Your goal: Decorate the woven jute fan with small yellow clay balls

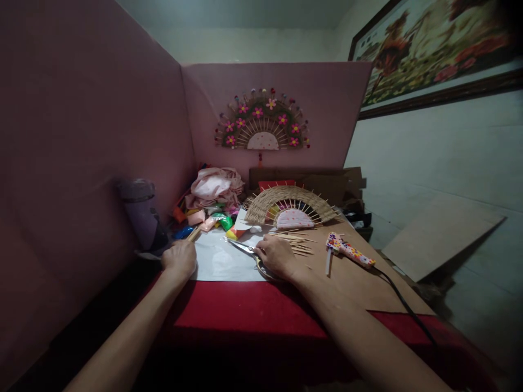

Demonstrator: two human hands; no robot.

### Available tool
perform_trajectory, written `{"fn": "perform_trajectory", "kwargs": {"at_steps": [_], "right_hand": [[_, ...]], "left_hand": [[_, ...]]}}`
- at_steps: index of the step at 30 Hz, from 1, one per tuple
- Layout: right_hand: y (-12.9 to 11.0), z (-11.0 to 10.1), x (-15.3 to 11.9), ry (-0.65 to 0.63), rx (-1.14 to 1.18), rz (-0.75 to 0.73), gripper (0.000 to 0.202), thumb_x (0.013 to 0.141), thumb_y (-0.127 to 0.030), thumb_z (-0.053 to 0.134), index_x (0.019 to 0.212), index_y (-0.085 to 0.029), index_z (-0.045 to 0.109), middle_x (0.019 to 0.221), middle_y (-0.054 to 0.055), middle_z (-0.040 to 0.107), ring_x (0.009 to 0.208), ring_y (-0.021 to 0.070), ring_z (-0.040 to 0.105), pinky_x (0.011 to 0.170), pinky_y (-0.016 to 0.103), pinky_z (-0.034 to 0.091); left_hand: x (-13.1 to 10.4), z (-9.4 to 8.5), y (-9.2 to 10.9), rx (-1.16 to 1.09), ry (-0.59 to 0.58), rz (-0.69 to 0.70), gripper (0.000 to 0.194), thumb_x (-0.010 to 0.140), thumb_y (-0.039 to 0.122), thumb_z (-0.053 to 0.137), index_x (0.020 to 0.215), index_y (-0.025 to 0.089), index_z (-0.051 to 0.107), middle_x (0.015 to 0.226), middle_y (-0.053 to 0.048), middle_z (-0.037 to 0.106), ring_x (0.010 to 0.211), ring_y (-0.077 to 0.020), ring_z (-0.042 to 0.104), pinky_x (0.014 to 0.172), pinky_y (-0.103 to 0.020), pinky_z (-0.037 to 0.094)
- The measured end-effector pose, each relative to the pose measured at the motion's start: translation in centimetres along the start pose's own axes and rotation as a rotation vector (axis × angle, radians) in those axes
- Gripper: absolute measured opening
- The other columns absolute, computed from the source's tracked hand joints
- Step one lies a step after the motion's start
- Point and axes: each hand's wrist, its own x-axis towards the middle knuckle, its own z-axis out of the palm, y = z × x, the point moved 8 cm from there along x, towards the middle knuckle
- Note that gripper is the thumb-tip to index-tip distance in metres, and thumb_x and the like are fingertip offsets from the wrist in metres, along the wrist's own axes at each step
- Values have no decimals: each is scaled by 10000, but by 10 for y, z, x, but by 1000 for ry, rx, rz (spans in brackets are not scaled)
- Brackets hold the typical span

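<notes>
My left hand (180, 259) is closed round a small bundle of thin wooden sticks (194, 233), whose ends poke out above the fist. Low on the white sheet, my right hand (278, 256) has its fingers closed at the handle of a pair of scissors (245, 247). The blades point left and away from me. More thin sticks (300, 243) lie loose just beyond my right hand. Behind them leans a half-round woven fan (294, 198) with stick ribs and a pale dotted centre.
A flower-patterned glue gun (350, 252) with a black cord lies on the brown board (378, 288) at right. Crumpled pink fabric (216, 188) and colourful packets pile up at back left, near a purple bottle (141, 215). A flowered fan (263, 122) hangs on the pink panel.
</notes>
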Motion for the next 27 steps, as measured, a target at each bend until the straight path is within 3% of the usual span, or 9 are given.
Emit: {"fn": "perform_trajectory", "kwargs": {"at_steps": [9,16,21,27], "right_hand": [[0,2,0,-16,1,-7,355,929,-391,389,908,-208,692,924,73,653,807,173,600,668,268,377],[0,1,0,-15,5,0,363,928,-406,393,906,-201,691,928,78,655,808,170,606,663,261,381],[1,0,0,-9,9,9,357,926,-413,395,931,-220,696,930,73,653,815,175,603,674,263,391],[-1,-4,-2,-18,23,-6,466,910,-525,357,916,-207,698,942,77,651,838,180,600,682,263,395]], "left_hand": [[18,6,6,-6,-4,-3,464,820,52,239,1110,-44,588,1021,-315,601,903,-307,639,704,-366,468],[11,-2,10,56,96,58,438,822,75,270,1022,21,656,1077,-281,565,1009,-328,537,757,-379,413],[1,-11,11,146,210,116,444,831,72,254,1008,33,658,1017,-261,595,962,-320,527,760,-399,369],[2,-4,10,110,112,129,450,839,72,232,1000,45,652,994,-244,618,920,-320,573,736,-389,372]]}}
